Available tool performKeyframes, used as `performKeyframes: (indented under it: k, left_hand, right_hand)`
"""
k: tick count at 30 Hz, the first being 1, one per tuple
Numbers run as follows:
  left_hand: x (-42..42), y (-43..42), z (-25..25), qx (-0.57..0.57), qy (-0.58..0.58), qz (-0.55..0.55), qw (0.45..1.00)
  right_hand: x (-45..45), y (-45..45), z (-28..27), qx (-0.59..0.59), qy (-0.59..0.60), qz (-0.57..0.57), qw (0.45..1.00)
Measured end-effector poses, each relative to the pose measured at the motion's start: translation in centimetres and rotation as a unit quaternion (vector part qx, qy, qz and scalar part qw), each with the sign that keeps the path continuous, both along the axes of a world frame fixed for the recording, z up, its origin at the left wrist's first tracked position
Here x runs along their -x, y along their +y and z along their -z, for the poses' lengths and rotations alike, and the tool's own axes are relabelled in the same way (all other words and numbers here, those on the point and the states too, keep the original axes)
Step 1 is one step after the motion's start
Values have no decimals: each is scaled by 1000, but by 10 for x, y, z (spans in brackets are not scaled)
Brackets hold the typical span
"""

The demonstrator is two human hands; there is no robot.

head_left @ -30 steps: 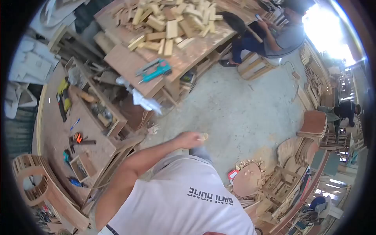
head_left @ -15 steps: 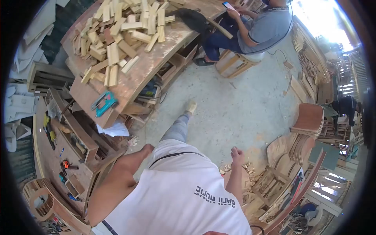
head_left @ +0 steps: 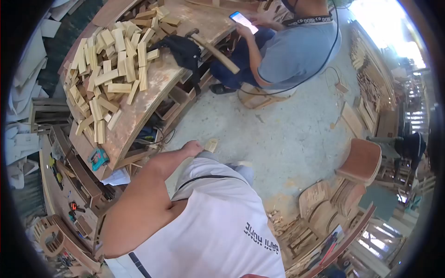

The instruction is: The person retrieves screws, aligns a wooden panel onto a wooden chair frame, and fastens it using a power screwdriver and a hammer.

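My left hand (head_left: 192, 148) hangs in front of my body at waist height, above my leg and a pale shoe (head_left: 211, 145). Its fingers look loosely curled, and I see nothing in them. My right hand is out of view, hidden behind my white shirt (head_left: 199, 231) or beyond the frame. To the left of my left hand is the workbench (head_left: 153, 99), with a heap of short wooden blocks (head_left: 118, 58) on it. A teal power tool (head_left: 98, 159) lies at the bench's near corner.
A seated person (head_left: 296, 51) on a wooden stool (head_left: 259, 98) holds a phone (head_left: 243, 22). A hammer (head_left: 215, 51) and a black cloth or bag (head_left: 178, 50) lie at the bench edge. Curved wooden panels (head_left: 359, 160) stack at right; concrete floor (head_left: 259, 134) lies between.
The view has moved forward, nearer the seated person and the bench. My left hand has swung forward. My right hand, seen before at my right side, has left view.
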State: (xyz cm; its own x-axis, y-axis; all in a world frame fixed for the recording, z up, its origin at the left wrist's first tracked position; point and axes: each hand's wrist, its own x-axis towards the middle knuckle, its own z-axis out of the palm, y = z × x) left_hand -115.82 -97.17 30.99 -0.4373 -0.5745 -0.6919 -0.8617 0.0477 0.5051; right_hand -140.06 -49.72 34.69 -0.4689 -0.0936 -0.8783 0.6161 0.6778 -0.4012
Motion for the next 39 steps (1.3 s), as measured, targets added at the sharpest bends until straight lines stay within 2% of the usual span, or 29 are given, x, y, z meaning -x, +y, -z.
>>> performKeyframes:
  k: [5,8,10,13,14,16,17,19,20,21,22,25,27,31,33,34,35,36,39]
  left_hand:
    - [115,3,26,12,61,-110,992]
    - [178,19,3,11,70,-165,984]
    - [211,28,-6,-67,0,-140,988]
    - [247,59,-4,-124,84,-271,951]
    - [257,64,-3,-125,50,-260,956]
    - [278,79,3,-111,64,-277,952]
    - [287,86,10,-103,59,-274,955]
    - [312,87,7,-81,12,-139,987]
    - [316,91,34,-4,31,30,999]
    - [321,95,60,102,54,180,977]
    - [340,93,73,82,61,187,977]
    - [425,53,99,-54,60,62,995]
    - [496,11,103,-99,74,-7,992]
    - [615,-67,68,-137,100,-115,979]
    - [655,-103,48,-138,106,-158,972]
    - [674,-124,42,-134,107,-172,970]
    - [695,-144,39,-134,109,-186,967]
    - [714,-163,40,-130,107,-193,967]
    - [763,-214,48,-121,92,-195,969]
  right_hand:
    - [132,-37,28,42,-11,57,997]
    - [238,-83,27,94,5,119,988]
    - [314,-112,14,113,39,128,984]
    - [445,-147,14,130,95,58,985]
    - [487,-163,15,135,105,13,985]
    - [549,-225,-16,156,155,-3,976]
    - [574,-257,-34,169,179,-14,969]
    - [614,-308,-57,198,197,-47,959]
    - [637,-333,-62,212,206,-65,953]
    - [663,-354,-59,202,188,-96,956]
    - [685,-366,-53,191,171,-127,958]
    - [749,-384,-37,161,161,-198,953]
    - [794,-367,-15,89,176,-253,947]
    - [838,-309,12,75,98,22,992]
    - [866,-261,44,190,-16,93,977]
    - [869,-258,34,108,160,-293,936]
    - [871,-254,24,-40,398,-556,728]
    - [874,-263,25,-72,378,-560,734]
    - [922,-327,33,-70,272,-480,831]
